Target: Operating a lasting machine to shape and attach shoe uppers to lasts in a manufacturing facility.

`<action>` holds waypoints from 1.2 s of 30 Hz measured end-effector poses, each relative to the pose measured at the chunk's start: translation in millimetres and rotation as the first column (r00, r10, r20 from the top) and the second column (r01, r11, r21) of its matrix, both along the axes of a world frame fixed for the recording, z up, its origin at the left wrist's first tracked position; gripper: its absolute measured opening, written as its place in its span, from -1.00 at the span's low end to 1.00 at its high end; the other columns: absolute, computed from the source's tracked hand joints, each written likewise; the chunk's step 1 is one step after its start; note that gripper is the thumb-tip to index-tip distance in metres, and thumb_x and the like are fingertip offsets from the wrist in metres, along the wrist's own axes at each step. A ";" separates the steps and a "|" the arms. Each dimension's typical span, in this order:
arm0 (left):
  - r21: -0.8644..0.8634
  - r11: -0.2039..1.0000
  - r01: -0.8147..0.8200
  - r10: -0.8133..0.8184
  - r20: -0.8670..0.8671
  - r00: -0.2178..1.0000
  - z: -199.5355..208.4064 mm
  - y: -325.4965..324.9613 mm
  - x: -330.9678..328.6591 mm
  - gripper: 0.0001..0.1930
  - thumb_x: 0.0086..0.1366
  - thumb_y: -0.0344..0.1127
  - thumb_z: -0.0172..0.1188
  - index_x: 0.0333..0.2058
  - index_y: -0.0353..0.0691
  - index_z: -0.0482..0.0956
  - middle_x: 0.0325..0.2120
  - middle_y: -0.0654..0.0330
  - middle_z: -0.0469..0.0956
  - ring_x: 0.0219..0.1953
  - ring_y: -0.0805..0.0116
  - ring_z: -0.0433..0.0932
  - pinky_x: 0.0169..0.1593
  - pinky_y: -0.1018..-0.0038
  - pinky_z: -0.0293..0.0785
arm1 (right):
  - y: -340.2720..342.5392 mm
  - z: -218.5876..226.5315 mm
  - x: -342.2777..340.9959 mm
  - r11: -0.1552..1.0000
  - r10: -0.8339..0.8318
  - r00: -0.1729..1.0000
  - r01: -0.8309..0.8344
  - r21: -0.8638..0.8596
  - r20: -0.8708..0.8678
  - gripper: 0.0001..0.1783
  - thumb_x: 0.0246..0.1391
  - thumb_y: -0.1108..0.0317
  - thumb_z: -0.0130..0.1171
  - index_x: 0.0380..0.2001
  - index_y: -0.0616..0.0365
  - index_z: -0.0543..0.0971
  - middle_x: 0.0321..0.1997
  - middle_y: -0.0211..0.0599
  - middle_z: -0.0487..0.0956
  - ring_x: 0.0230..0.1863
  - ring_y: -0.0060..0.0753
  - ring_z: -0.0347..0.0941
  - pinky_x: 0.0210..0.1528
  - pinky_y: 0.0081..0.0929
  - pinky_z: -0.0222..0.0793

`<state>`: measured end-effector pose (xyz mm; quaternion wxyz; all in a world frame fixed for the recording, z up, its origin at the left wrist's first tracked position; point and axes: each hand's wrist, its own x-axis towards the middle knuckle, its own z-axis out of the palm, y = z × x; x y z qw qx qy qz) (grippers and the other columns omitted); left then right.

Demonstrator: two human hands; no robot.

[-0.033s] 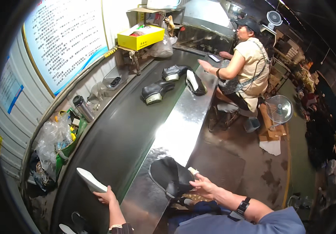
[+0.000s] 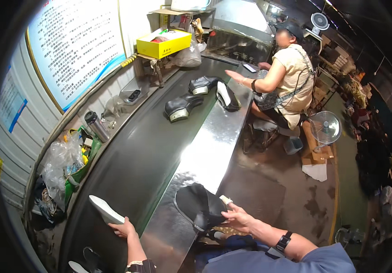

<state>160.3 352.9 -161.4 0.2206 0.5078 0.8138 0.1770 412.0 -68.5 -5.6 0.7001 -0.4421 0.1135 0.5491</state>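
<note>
My left hand is closed on one end of a long white shoe sole, held over the dark conveyor belt. Whether an upper is attached beneath it, I cannot tell. A black shoe is tilted above the metal strip beside the belt. My right hand grips it at the end nearest me, and one of its fingers carries a pale wrapping. Farther up the belt, two black shoes stand with pale heels showing. A third shoe lies on its side across the strip, pale sole exposed.
A seated co-worker is at the strip's far right, near a phone. Along the left ledge stand a flask, plastic bags and a yellow box. A floor fan stands right. Another pale sole is at lower left.
The co-worker's near hand has shifted slightly left and their head has turned. Both my hands, the sole and the black shoe are where they were.
</note>
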 end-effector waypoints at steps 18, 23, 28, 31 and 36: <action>0.432 0.003 0.902 -0.852 -0.472 0.229 165.0 -220.4 13.0 -0.53 -0.15 -0.37 0.36 -0.14 0.04 0.73 0.19 0.01 0.39 0.25 -0.07 0.30 0.28 0.01 0.20 | 48.3 -15.7 30.6 0.970 -0.115 0.938 0.177 0.165 -0.328 -0.47 0.46 0.04 -0.20 0.29 0.11 0.40 0.25 -0.10 0.56 0.29 0.03 0.47 0.31 0.28 0.33; 0.437 -0.147 0.887 -0.814 -0.563 0.143 131.0 -274.2 51.8 -0.60 -0.03 -0.22 0.42 -0.13 0.27 0.74 0.08 0.19 0.44 0.15 0.19 0.33 0.16 0.15 0.14 | 66.0 -0.8 43.1 0.973 -0.054 0.969 0.106 0.206 -0.240 -0.51 0.47 0.08 -0.15 0.24 0.16 0.46 0.26 -0.13 0.55 0.29 -0.06 0.46 0.36 0.07 0.35; 0.386 0.478 0.789 -0.841 0.461 0.284 154.4 -255.4 54.5 -0.73 0.27 -0.04 0.35 -0.11 0.04 0.72 0.00 0.16 0.55 0.10 0.22 0.45 0.19 0.18 0.28 | 68.7 32.7 39.3 0.985 0.036 0.958 -0.083 0.154 0.284 -0.54 0.39 0.23 0.08 0.25 0.21 0.45 0.21 -0.16 0.58 0.21 -0.21 0.51 0.29 -0.20 0.39; -0.169 0.943 0.285 0.220 0.963 -0.156 161.3 -184.7 37.6 -0.57 0.41 0.03 0.23 -0.02 -0.23 0.64 -0.10 0.15 0.67 -0.04 0.22 0.62 0.12 0.23 0.51 | 44.8 50.1 26.3 0.867 0.418 0.528 -0.476 -0.150 0.739 -0.49 0.28 0.40 0.25 0.25 0.33 0.47 0.09 -0.15 0.64 0.04 -0.37 0.58 0.21 -0.37 0.42; -0.422 0.793 0.439 0.304 0.899 0.313 134.9 -111.0 0.5 -0.67 0.40 -0.11 0.26 -0.08 -0.28 0.63 -0.22 0.18 0.68 -0.14 0.33 0.63 0.02 0.30 0.56 | 27.4 17.3 -25.3 0.750 -0.004 -0.421 -0.601 -0.276 0.907 -0.65 -0.08 0.59 0.34 -0.15 0.13 0.67 -0.54 -0.33 0.47 -0.36 -0.22 0.52 0.38 0.09 0.37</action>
